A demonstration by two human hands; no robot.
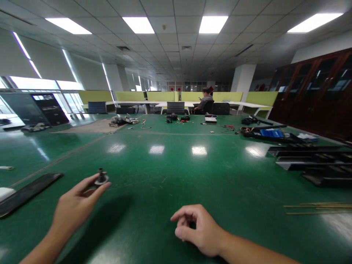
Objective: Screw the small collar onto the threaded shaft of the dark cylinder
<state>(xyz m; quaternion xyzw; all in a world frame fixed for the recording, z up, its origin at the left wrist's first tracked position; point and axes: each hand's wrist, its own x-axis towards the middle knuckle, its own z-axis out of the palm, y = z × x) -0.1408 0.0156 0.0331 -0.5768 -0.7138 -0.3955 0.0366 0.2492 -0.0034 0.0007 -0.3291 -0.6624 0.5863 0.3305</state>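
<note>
Raised over the green table [154,176], my left hand [78,200] pinches a small flanged metal part [101,179] between thumb and fingers. The part has a pale round flange and a dark stepped stem that points up. Its underside is partly hidden by the fingers. My right hand [202,231] is low over the table near the front, loosely curled, with a gap between thumb and index finger. I see nothing in it.
A dark flat bar [30,192] lies at the left beside a white object [6,193]. To the right are black metal channels [310,161] and thin brass-coloured rods [319,208]. Tools and wires [172,118] lie at the far edge. A person [205,99] sits beyond.
</note>
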